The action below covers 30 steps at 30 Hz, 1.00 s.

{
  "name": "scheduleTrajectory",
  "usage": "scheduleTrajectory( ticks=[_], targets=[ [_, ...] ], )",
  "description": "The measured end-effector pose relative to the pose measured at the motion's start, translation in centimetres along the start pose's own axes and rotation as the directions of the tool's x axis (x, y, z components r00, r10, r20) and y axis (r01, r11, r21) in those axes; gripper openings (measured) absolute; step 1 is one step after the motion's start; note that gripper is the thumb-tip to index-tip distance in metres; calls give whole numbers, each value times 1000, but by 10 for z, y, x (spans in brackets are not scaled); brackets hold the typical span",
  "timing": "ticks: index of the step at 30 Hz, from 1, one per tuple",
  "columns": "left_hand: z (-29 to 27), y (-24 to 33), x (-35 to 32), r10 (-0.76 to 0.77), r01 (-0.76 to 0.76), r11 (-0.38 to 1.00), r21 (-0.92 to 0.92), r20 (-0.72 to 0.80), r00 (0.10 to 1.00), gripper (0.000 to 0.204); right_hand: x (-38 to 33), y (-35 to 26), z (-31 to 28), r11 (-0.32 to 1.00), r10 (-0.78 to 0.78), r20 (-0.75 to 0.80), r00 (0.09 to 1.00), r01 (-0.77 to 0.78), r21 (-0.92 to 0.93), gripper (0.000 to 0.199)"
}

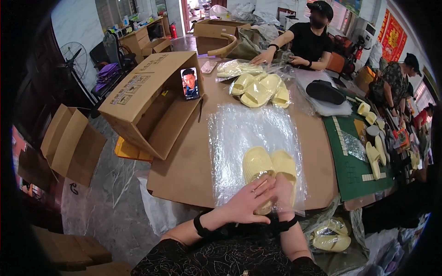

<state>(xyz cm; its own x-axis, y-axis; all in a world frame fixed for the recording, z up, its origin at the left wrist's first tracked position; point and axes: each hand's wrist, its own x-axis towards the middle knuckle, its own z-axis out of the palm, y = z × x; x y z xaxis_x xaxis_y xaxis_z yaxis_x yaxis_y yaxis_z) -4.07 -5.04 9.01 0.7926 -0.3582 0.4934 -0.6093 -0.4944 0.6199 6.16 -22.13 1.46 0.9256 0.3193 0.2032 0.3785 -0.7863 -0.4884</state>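
Note:
A pair of pale yellow slippers (257,161) lies side by side near the table's front edge, toes pointing away from me. Under them is a flat layer of clear plastic bags (230,133). My left hand (244,200) rests across the heel part of the left slipper, fingers stretched out and thumb apart. Close beside it, my right hand (282,193) is at the rear of the right slipper, partly smeared by motion, and its fingers are hard to make out. Some clear film shines around the left slipper's heel.
More wrapped yellow slippers (262,89) lie farther back, where a co-worker (317,41) reaches over the table. An open cardboard box (138,92) with a phone (189,84) stands left. A black slipper (325,91) and a green mat (343,156) are right; bagged slippers (331,241) sit below.

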Motion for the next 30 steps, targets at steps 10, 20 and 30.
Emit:
scheduleTrajectory(
  ticks=[10, 20, 30],
  targets=[
    [12, -4, -6, -24, 14, 974, 225, 42, 999, 56, 9, -22, -21, 983, 166, 82, 983, -172, 69, 39],
    [9, 17, -3, -18, 1, 974, 225, 75, 997, 54, 34, -34, -15, 965, 262, 132, 956, -255, -66, 37],
    [10, 21, -4, 70, -79, 978, 195, 51, 996, 52, 33, -21, 4, 979, 178, 65, 982, -171, -109, 37]
  ],
)
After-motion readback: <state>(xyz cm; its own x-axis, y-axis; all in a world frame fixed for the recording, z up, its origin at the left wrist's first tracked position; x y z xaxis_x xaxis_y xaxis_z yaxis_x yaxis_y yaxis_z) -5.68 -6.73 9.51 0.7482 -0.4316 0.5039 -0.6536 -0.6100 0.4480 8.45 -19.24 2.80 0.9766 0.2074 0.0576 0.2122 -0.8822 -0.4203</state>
